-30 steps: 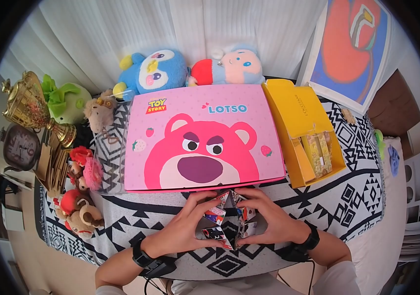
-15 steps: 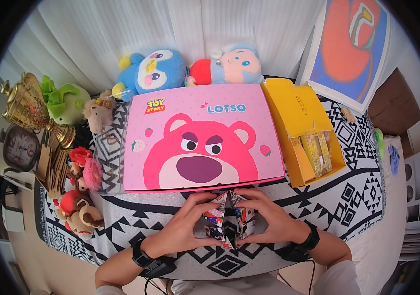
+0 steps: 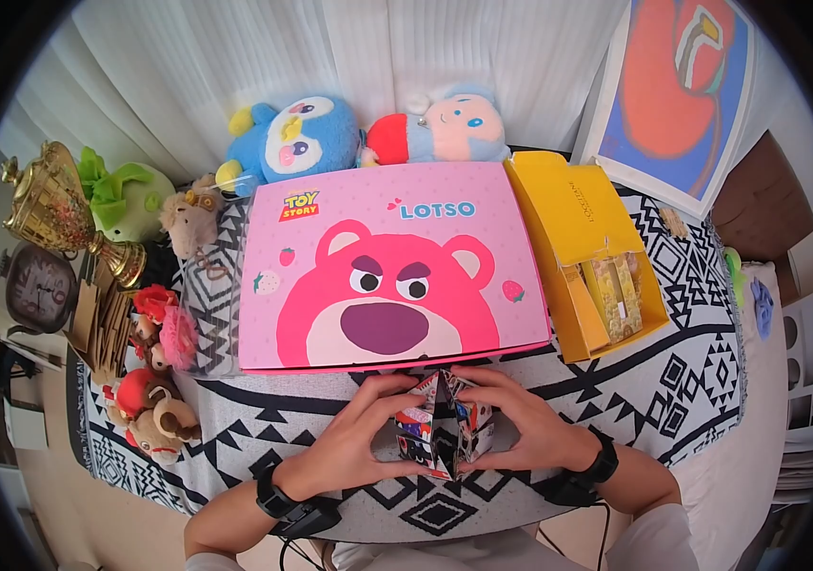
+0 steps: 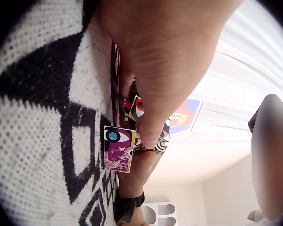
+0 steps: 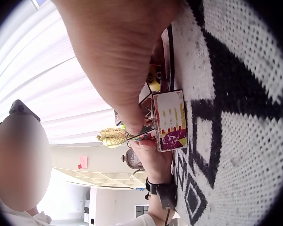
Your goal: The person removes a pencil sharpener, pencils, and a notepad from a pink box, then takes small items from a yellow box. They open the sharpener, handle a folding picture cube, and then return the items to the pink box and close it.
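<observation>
A folding picture cube (image 3: pixel 417 430) with colourful printed faces is held low over the patterned cloth, just in front of the pink box. My left hand (image 3: pixel 357 440) grips its left side, thumb near the front and fingers at the back. On the opposite side my right hand (image 3: pixel 528 426) grips it the same way. A dark pointed gap runs down the middle between the two halves. The left wrist view shows an eye print on one block (image 4: pixel 118 149) beside the thumb. In the right wrist view a yellow and purple face (image 5: pixel 170 121) sits close over the cloth.
Behind the hands lies the large pink box (image 3: pixel 483 324), with an opened yellow box (image 3: pixel 597 219) to its right. Plush toys (image 3: pixel 154 419), a gold trophy (image 3: pixel 49 205) and a clock (image 3: pixel 42 284) crowd the left side. Two more plush toys lean by the curtain.
The two halves of the folding picture cube have drawn closer together, and the dark gap between them has narrowed. Both hands keep their grip in nearly the same place.
</observation>
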